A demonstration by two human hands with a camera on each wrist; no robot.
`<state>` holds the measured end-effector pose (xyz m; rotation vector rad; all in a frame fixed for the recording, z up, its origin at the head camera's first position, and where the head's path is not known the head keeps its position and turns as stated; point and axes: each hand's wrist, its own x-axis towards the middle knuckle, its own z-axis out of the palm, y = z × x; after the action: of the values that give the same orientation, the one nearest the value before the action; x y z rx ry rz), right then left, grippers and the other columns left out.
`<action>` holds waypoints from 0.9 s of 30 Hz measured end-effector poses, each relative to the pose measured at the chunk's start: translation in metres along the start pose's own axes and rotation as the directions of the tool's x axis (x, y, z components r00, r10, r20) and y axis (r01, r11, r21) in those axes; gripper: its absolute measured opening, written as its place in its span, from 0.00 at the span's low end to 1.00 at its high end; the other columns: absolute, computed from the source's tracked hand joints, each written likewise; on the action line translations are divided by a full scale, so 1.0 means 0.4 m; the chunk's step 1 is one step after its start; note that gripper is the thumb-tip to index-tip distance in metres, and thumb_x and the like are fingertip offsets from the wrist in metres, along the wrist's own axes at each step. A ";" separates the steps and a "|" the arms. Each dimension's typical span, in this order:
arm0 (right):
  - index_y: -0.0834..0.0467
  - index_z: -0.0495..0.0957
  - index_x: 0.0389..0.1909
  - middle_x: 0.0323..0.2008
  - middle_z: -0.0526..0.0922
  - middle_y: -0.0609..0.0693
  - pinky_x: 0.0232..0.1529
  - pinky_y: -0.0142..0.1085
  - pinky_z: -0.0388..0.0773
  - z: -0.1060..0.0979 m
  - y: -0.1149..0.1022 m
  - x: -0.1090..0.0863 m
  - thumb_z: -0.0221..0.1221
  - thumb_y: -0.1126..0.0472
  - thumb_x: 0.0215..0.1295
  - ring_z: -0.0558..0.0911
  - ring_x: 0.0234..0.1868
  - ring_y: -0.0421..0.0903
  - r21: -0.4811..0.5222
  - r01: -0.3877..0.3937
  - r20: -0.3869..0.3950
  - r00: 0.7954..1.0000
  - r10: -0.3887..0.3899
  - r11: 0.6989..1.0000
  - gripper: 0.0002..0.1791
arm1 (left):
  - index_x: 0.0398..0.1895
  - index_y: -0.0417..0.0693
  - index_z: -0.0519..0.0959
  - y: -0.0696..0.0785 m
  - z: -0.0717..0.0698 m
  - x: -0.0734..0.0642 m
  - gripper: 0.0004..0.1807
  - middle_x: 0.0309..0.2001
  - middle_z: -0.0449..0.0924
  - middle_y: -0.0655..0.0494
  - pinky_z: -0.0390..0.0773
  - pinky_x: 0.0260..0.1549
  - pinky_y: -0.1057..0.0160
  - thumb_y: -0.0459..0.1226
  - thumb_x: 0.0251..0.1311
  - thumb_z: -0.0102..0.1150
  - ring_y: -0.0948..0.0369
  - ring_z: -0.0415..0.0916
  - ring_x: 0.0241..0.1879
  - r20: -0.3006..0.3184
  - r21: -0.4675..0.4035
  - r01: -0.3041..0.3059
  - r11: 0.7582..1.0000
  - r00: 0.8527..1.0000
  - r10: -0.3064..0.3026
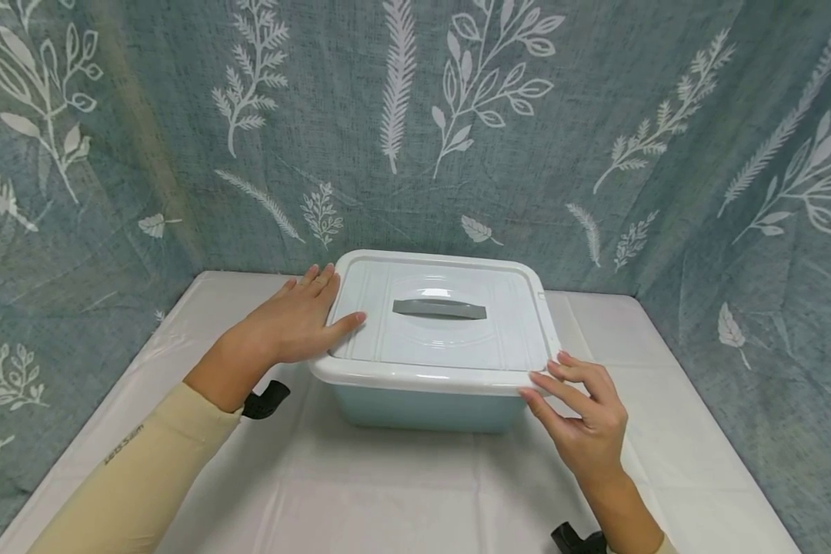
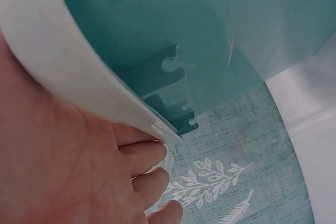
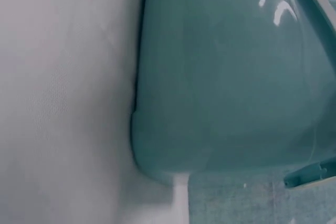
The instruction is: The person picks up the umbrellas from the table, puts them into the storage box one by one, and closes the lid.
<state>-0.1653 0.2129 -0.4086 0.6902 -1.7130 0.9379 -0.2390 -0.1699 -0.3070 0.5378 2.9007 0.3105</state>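
Note:
A lidded storage box (image 1: 425, 409) with a pale blue-green body stands on the table; its white lid (image 1: 370, 335) covers the top. My left hand (image 1: 294, 319) lies along the lid's left edge, fingers extended toward the back and thumb over the top. In the left wrist view, the palm and fingers (image 2: 142, 156) follow the outside of the white rim (image 2: 68, 72). At the front right corner, my right hand (image 1: 589, 412) holds the lid's rim between thumb and bent fingertips. The right wrist view shows the box's side wall (image 3: 226, 77), without the hand.
A grey handle (image 1: 439, 309) lies across the middle of the lid. The white-covered table (image 1: 381, 500) extends around the box. Blue-green curtains (image 1: 360, 92) with white leaf prints hang behind and at both sides. A black wrist mount (image 1: 266, 400) shows under the left wrist.

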 end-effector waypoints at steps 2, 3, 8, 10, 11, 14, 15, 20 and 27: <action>0.63 0.91 0.32 0.34 0.84 0.63 0.63 0.32 0.79 -0.005 -0.001 -0.002 0.75 0.50 0.58 0.84 0.51 0.55 0.004 -0.031 0.012 0.999 0.031 1.000 0.18 | 0.81 0.32 0.40 -0.001 0.002 -0.001 0.50 0.83 0.34 0.36 0.39 0.79 0.35 0.64 0.76 0.35 0.39 0.32 0.82 -0.006 -0.009 -0.008 1.000 1.000 0.008; 0.64 0.91 0.32 0.35 0.84 0.64 0.63 0.32 0.79 -0.008 -0.002 -0.004 0.75 0.49 0.58 0.84 0.52 0.54 0.007 -0.049 0.019 0.999 0.049 0.999 0.19 | 0.81 0.33 0.40 -0.002 0.004 -0.002 0.50 0.83 0.34 0.36 0.39 0.79 0.35 0.64 0.77 0.34 0.39 0.32 0.82 -0.011 -0.015 -0.012 1.000 1.000 0.012; 0.66 0.90 0.32 0.38 0.84 0.65 0.65 0.32 0.77 -0.020 -0.011 -0.009 0.75 0.50 0.58 0.82 0.57 0.50 0.039 -0.110 0.055 0.993 0.108 0.993 0.19 | 0.82 0.34 0.43 -0.010 0.013 -0.009 0.47 0.83 0.36 0.38 0.41 0.79 0.35 0.63 0.78 0.32 0.39 0.33 0.82 -0.045 -0.040 -0.042 0.998 0.998 0.041; 0.66 0.90 0.32 0.40 0.84 0.64 0.65 0.31 0.77 -0.020 -0.015 -0.009 0.76 0.53 0.57 0.82 0.57 0.50 0.054 -0.106 0.062 0.993 0.103 0.993 0.17 | 0.82 0.34 0.44 -0.016 0.016 -0.014 0.47 0.83 0.38 0.37 0.42 0.78 0.34 0.62 0.78 0.33 0.38 0.33 0.82 -0.061 -0.055 -0.049 0.997 0.997 0.046; 0.66 0.90 0.33 0.41 0.84 0.64 0.65 0.31 0.76 -0.019 -0.018 -0.008 0.76 0.55 0.56 0.81 0.57 0.50 0.060 -0.102 0.065 0.993 0.098 0.993 0.16 | 0.82 0.35 0.45 -0.020 0.017 -0.017 0.46 0.83 0.38 0.37 0.43 0.78 0.34 0.62 0.78 0.34 0.38 0.33 0.82 -0.071 -0.068 -0.052 0.996 0.996 0.047; 0.66 0.90 0.35 0.44 0.85 0.64 0.64 0.29 0.76 -0.021 -0.022 -0.001 0.77 0.58 0.56 0.80 0.57 0.50 0.073 -0.103 0.072 0.993 0.097 0.992 0.14 | 0.82 0.36 0.47 -0.034 0.020 -0.027 0.44 0.83 0.39 0.38 0.45 0.77 0.34 0.60 0.79 0.37 0.40 0.34 0.82 -0.098 -0.115 -0.054 0.992 0.994 0.043; 0.66 0.90 0.36 0.46 0.84 0.64 0.64 0.29 0.77 -0.023 -0.021 0.005 0.77 0.59 0.56 0.80 0.57 0.49 0.083 -0.112 0.077 0.991 0.106 0.990 0.14 | 0.82 0.36 0.48 -0.038 0.020 -0.031 0.44 0.83 0.39 0.38 0.46 0.77 0.34 0.59 0.79 0.38 0.41 0.34 0.82 -0.110 -0.129 -0.056 0.990 0.993 0.041; 0.72 0.87 0.39 0.48 0.82 0.70 0.60 0.27 0.79 -0.045 0.010 0.062 0.71 0.74 0.57 0.81 0.56 0.46 0.102 -0.164 0.082 0.984 0.156 0.981 0.09 | 0.82 0.39 0.49 -0.059 0.018 -0.054 0.40 0.83 0.44 0.39 0.49 0.77 0.35 0.56 0.80 0.38 0.41 0.40 0.82 -0.198 -0.174 -0.050 0.984 0.980 0.015; 0.68 0.89 0.41 0.48 0.85 0.67 0.61 0.22 0.74 -0.077 0.108 0.142 0.68 0.80 0.52 0.82 0.56 0.40 -0.099 -0.175 0.053 0.982 0.181 0.980 0.14 | 0.76 0.36 0.63 -0.116 0.061 -0.074 0.31 0.73 0.65 0.33 0.67 0.67 0.33 0.47 0.81 0.43 0.36 0.64 0.72 -0.488 -0.123 -0.071 0.990 0.873 0.002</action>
<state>-0.2024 0.2614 -0.3604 0.5142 -1.8850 0.9601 -0.2222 -0.2191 -0.3374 0.5584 3.3141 0.7467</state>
